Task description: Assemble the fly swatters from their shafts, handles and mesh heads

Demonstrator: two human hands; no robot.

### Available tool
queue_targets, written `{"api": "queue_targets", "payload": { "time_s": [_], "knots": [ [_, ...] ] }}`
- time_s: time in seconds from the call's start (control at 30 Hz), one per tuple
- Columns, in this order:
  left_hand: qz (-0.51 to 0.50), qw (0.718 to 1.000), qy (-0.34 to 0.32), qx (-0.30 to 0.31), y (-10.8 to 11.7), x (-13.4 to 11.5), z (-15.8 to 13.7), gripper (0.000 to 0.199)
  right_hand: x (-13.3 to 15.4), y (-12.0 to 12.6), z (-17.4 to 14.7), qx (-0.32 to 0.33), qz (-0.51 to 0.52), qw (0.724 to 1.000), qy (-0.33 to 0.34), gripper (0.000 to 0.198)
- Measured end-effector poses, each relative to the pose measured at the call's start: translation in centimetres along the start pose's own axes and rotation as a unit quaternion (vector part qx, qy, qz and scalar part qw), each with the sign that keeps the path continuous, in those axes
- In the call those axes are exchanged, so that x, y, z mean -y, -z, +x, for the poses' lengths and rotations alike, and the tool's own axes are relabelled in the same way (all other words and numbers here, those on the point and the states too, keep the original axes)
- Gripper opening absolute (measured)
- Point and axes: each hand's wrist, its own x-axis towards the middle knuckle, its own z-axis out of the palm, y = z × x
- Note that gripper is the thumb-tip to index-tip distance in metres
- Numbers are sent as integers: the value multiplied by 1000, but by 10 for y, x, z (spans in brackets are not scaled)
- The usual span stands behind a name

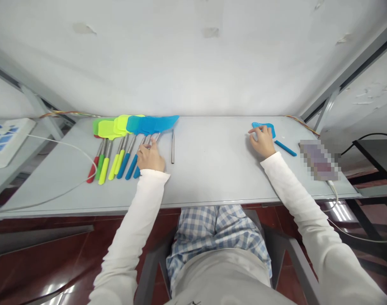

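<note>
- Here, overlapping flyswatters [106,128] lie toward the back left corner of the tabletop [209,169].
- The left hand [150,157] bends over the rightmost; whether clamped, I cannot tell.
- Beside it, a metal rod [172,146].
- Toward the back right corner, the right hand [262,142] curls over a blue swatter head [270,128], grip unclear.
- Nearby, a blue handle [285,148].

A blurred device [319,160] lies near the right edge of the table [209,182]. A white cord [47,198] crosses the left edge; coloured wires [69,112] run by both back corners.
</note>
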Motion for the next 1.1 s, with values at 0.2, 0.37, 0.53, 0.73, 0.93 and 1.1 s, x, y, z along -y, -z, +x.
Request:
{"api": "queue_targets", "payload": {
  "time_s": [0.2, 0.37, 0.53, 0.73, 0.93, 1.1],
  "knots": [
    [27, 1000, -6, 10, -18, 3, 2, 67, -11, 7, -2, -48, -113, 984, -130, 32],
    [18, 999, -29, -27, -13, -13, -8, 54, -26, 25, -6, -26, -173, 956, -237, 35],
    [-14, 995, -77, 60, -10, -40, -11, 41, -28, 45, -6, 104, -193, 941, -258, 28],
    [-63, 986, -87, 125, -22, -66, 7, 44, -4, 49, -7, 172, -181, 952, -174, 29],
    [-174, 960, -124, 183, -31, -90, 13, 39, 13, 41, -10, 196, -149, 965, -94, 31],
    [-439, 842, -23, 312, -40, -104, 12, 33, -3, 43, -12, 160, -202, 958, -126, 36]
  ]
}}
